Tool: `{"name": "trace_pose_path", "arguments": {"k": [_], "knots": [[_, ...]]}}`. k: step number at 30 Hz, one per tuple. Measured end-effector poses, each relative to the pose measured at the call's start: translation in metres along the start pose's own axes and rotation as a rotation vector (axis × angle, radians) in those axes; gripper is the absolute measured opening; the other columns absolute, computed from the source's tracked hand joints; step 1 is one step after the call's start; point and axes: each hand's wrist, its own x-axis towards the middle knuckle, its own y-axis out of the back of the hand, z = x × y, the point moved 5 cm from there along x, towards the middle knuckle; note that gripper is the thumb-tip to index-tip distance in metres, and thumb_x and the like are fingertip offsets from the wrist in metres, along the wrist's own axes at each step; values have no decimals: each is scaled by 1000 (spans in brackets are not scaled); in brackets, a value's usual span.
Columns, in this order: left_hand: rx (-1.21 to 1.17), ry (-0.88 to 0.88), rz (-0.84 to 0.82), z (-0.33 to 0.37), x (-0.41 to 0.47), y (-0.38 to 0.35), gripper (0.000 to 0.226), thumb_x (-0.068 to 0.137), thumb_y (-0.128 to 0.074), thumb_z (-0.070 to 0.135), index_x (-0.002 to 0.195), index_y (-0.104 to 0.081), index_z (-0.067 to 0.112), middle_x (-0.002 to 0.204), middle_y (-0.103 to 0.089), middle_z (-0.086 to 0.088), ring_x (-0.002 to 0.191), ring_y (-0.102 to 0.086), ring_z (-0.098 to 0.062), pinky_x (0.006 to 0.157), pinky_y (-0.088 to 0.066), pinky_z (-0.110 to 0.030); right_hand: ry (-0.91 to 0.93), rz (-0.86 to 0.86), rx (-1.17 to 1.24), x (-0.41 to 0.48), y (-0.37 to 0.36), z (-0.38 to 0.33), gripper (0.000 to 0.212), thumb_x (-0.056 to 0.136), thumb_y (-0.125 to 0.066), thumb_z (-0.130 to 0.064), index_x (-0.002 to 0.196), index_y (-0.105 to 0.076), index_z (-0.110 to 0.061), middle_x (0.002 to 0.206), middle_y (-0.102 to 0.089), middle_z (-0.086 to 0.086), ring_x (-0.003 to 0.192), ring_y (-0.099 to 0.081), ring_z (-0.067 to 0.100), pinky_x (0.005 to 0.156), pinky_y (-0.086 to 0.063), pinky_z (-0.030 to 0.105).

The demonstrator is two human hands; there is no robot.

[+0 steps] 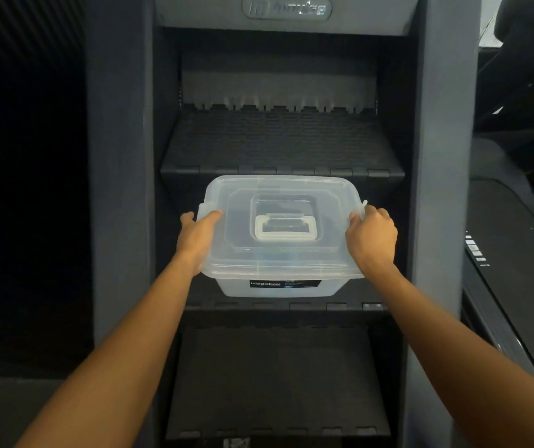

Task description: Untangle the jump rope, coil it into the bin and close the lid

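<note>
Both hands grip the bin [278, 287]: L hand [198, 236] at left edge, R hand [372, 236] at right clip. Lid [278, 195] is seated. Bin is held above a dark step [278, 376].

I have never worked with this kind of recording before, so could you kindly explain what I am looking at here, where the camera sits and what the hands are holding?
There is no robot here. A person wears one wide-angle camera on the head, looking forward and down, so the two bare arms reach into the picture from the bottom. The left hand and the right hand grip the two short sides of a translucent plastic bin. Its lid is on, with a flat carry handle folded into the middle. A dark label on the front reads Megabox. Whether the bin rests on anything or is carried cannot be told. Behind it stands a dark machine with ribbed steps, like a stair climber. No jump rope shows clearly; the bin's contents are too hazy to make out.
</note>
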Motion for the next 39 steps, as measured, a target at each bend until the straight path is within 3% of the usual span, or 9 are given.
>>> {"name": "trace_pose_path", "arguments": {"k": [3,8,10,14,31,33,35,37,39], "knots": [[-5,-3,-19,-2,4,-1,52,88,-64,51,127,-57,16,116,-68,-10,95,-70,-29,71,-60,-42,-2,1,14,0,0,0,37,105,-49,-27,131,-59,-2,129,-60,17,112,-62,32,97,-52,42],[554,-386,324,21,-8,-1,60,94,-60,45,146,-41,20,136,-49,-10,118,-56,-31,94,-55,-52,-3,-10,16,0,-1,0,38,106,-49,-28,134,-57,-3,133,-58,17,115,-62,34,98,-52,43],[625,-457,348,25,-12,-5,54,100,-55,35,148,-42,15,136,-53,-15,120,-56,-34,96,-54,-52,-2,-10,23,0,-1,0,38,105,-50,-28,134,-57,-4,133,-58,17,113,-63,33,97,-54,44],[678,-535,388,27,-17,-6,37,102,-53,27,133,-58,8,121,-62,-19,105,-63,-36,90,-57,-51,-10,-17,30,0,-1,0,38,105,-50,-28,133,-57,-4,132,-58,17,111,-65,33,96,-55,45],[792,-543,483,44,-30,-15,19,99,-62,12,112,-53,1,91,-69,-19,81,-69,-35,66,-60,-48,-6,-67,-14,0,-3,-3,29,104,-54,-19,127,-61,-3,115,-68,15,99,-69,30,88,-59,43],[848,-581,483,44,-28,-13,22,99,-60,14,115,-52,1,98,-67,-19,86,-67,-34,69,-59,-48,-4,-61,-21,2,-4,-3,31,104,-52,-21,128,-60,-3,118,-68,16,99,-70,31,88,-59,44],[905,-622,434,43,-29,-13,27,100,-56,20,121,-52,4,108,-64,-20,94,-63,-34,78,-57,-49,22,-64,-63,1,-3,-3,36,105,-48,-25,135,-55,-5,128,-64,17,111,-67,34,101,-54,51],[996,-660,389,43,-25,-13,40,100,-50,33,131,-52,8,117,-61,-21,105,-59,-37,94,-50,-51,127,-59,-121,1,-3,-8,45,105,-45,-34,144,-46,-11,144,-54,13,132,-54,35,118,-32,56],[1128,-670,318,53,-23,-17,54,99,-45,45,143,-47,14,135,-56,-22,126,-51,-40,114,-35,-56,283,-81,-169,-2,-1,-23,53,104,-43,-43,151,-38,-17,156,-43,10,146,-37,33,123,-18,55]]}}
